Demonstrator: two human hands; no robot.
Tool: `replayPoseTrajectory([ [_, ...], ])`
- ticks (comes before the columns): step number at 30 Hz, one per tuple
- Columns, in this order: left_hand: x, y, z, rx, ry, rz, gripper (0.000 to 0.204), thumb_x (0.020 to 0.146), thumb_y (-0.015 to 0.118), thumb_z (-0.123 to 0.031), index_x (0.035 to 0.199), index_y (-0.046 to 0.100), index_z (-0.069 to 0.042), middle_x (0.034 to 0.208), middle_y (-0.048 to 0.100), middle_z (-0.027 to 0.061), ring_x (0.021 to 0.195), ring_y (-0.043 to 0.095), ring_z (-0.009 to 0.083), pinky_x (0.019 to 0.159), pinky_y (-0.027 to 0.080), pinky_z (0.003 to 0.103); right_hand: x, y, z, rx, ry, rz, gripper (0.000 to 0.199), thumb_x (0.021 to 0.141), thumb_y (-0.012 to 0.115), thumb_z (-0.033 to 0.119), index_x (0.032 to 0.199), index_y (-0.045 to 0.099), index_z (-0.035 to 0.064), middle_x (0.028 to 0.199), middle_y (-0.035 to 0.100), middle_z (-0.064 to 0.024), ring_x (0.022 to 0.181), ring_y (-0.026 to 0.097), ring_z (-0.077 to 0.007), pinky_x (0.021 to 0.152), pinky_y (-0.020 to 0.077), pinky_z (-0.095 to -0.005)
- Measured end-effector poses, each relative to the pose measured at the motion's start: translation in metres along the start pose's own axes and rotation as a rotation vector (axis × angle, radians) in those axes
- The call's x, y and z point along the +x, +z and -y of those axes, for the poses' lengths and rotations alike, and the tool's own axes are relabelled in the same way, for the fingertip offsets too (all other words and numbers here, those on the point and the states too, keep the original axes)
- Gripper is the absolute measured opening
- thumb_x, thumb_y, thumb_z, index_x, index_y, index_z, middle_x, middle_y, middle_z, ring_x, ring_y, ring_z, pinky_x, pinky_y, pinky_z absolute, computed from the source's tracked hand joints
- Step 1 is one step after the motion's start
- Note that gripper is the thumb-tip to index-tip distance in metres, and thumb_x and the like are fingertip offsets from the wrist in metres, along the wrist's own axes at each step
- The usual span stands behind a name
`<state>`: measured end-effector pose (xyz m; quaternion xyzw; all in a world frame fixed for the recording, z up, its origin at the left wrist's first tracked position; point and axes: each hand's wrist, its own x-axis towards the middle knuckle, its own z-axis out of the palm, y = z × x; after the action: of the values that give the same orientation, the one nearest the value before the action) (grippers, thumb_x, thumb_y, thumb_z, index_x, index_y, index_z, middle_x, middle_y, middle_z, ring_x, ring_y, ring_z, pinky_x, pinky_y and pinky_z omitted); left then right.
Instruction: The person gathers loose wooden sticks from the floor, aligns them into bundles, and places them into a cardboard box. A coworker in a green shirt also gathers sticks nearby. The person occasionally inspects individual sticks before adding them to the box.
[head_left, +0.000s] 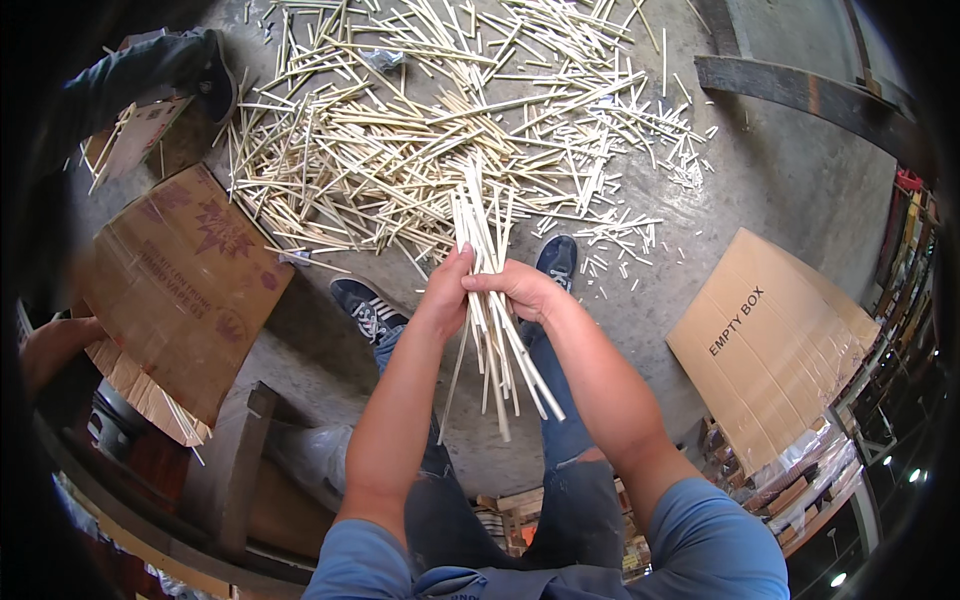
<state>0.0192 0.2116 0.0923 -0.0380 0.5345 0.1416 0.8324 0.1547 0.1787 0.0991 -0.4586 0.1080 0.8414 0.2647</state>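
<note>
Between my two hands is a loose bundle of thin pale wooden sticks [490, 330], held in front of my knees with its ends fanned out unevenly. My left hand [447, 292] is closed around the bundle's left side. From the right, my right hand [518, 288] wraps it, the thumb lying across the front and close to the left hand. Just beyond the hands spreads a large heap of similar sticks [370, 150], lying in all directions on the concrete floor. The far ends of the bundle overlap the heap's near edge in the view.
A brown cardboard box [190, 290] stands at the left, another cardboard box [765, 350] at the right. A co-worker's arm [60, 350] and leg show at the left edge. A dark beam [800, 90] crosses the far right. My shoes [365, 305] are near the heap.
</note>
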Motion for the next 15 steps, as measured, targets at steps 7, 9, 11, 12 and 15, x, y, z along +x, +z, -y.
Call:
replayPoseTrajectory([
  [7,-0.008,0.013,-0.005,0.093,0.029,-0.094,0.031,0.103,0.038,-0.02,0.121,0.054,0.0,0.11,0.063,0.0107,0.098,0.061,0.0191,0.088,0.049,0.035,-0.003,0.012,-0.006,-0.12,-0.098,-0.266,0.035,0.071,0.07,0.002,0.105,0.067,-0.0032,0.095,0.069,-0.0105,0.082,0.065,-0.0181,0.071,0.0519,-0.0313],
  [9,-0.012,0.011,-0.004,0.214,-0.028,-0.125,0.029,0.102,0.04,-0.024,0.116,0.057,-0.005,0.104,0.064,0.0068,0.089,0.061,0.0168,0.075,0.05,0.035,-0.005,0.012,-0.009,-0.169,-0.099,-0.287,0.031,0.073,0.069,0.001,0.104,0.066,-0.0034,0.094,0.069,-0.0118,0.078,0.066,-0.019,0.067,0.0531,-0.0316],
  [11,-0.021,0.013,-0.001,0.399,-0.148,-0.131,0.028,0.101,0.042,-0.027,0.116,0.057,-0.008,0.102,0.063,0.0051,0.087,0.06,0.0158,0.069,0.05,0.036,-0.011,0.008,-0.018,-0.099,-0.091,-0.285,0.032,0.074,0.066,-0.001,0.105,0.062,-0.0058,0.092,0.067,-0.0145,0.075,0.067,-0.0239,0.065,0.0562,-0.0362],
  [12,-0.027,0.015,0.002,0.41,-0.15,-0.11,0.032,0.101,0.043,-0.03,0.124,0.05,-0.01,0.105,0.062,0.0056,0.088,0.06,0.0154,0.069,0.049,0.035,-0.018,0.005,-0.023,-0.038,-0.056,-0.269,0.032,0.074,0.065,-0.002,0.106,0.061,-0.0062,0.092,0.067,-0.0149,0.075,0.067,-0.0253,0.065,0.0572,-0.0378],
  [15,-0.047,0.012,0.021,0.438,-0.151,-0.058,0.059,0.1,0.044,-0.04,0.15,0.028,-0.013,0.116,0.059,0.0072,0.093,0.058,0.0143,0.07,0.047,0.033,-0.035,-0.001,-0.044,0.138,0.016,-0.209,0.026,0.079,0.063,0.0,0.104,0.059,-0.0064,0.089,0.066,-0.0157,0.075,0.068,-0.0288,0.064,0.0594,-0.0427],
])
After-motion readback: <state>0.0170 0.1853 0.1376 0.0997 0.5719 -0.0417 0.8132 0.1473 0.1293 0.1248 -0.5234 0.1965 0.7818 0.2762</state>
